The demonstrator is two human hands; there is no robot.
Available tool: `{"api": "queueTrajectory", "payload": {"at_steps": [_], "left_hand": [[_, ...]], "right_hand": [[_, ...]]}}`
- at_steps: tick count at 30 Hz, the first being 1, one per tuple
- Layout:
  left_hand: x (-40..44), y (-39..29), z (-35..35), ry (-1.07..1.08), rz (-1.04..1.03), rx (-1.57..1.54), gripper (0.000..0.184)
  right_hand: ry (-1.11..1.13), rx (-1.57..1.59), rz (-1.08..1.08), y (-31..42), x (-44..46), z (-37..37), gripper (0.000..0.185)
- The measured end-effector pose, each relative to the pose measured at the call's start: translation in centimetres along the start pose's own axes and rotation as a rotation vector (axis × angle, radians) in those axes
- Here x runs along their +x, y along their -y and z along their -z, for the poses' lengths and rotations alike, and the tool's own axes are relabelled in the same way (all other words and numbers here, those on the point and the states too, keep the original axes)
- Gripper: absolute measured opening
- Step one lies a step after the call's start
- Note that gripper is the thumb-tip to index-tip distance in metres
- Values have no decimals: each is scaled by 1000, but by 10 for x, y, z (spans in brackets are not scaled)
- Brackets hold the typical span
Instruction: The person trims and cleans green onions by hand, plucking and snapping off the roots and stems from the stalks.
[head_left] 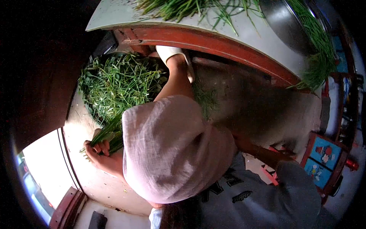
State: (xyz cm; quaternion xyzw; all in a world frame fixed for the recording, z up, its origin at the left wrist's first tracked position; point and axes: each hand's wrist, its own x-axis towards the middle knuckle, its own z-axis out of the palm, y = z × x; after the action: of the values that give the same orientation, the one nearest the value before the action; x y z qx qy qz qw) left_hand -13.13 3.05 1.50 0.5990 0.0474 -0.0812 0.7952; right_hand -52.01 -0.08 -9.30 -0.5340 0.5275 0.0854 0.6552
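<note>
My left hand (98, 151) is closed around a bunch of chives (110, 131), long thin green stalks whose lower ends poke out past my fingers. The upper part of the bunch runs behind my knee, which pink cloth (167, 149) covers. From the grey sleeve, my right forearm (257, 152) reaches in behind the same knee, so my right hand is hidden. Beyond my left hand lies a large heap of loose green stalks and leaves (122, 82), apparently in a dark-rimmed container.
A white-topped table with a red edge (213, 40) curves across the top, bearing more chives (175, 8) and a metal bowl (286, 23). Long greens (318, 57) hang at its right side. My foot in a white slipper (168, 51) is under the table edge. A red stool (270, 175) stands at right.
</note>
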Motion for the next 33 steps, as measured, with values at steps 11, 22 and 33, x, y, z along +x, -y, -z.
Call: {"api": "queueTrajectory", "payload": {"at_steps": [11,22,33], "left_hand": [[12,1,12,47,56,-68,15],[6,-9,7,-60,7,70,17],[19,-3,25,-7,-16,10,18]], "right_hand": [[-36,-27,69,-29,3,1,42],[14,90,150,-35,-1,-6,43],[-36,14,220,-26,13,-24,27]]}}
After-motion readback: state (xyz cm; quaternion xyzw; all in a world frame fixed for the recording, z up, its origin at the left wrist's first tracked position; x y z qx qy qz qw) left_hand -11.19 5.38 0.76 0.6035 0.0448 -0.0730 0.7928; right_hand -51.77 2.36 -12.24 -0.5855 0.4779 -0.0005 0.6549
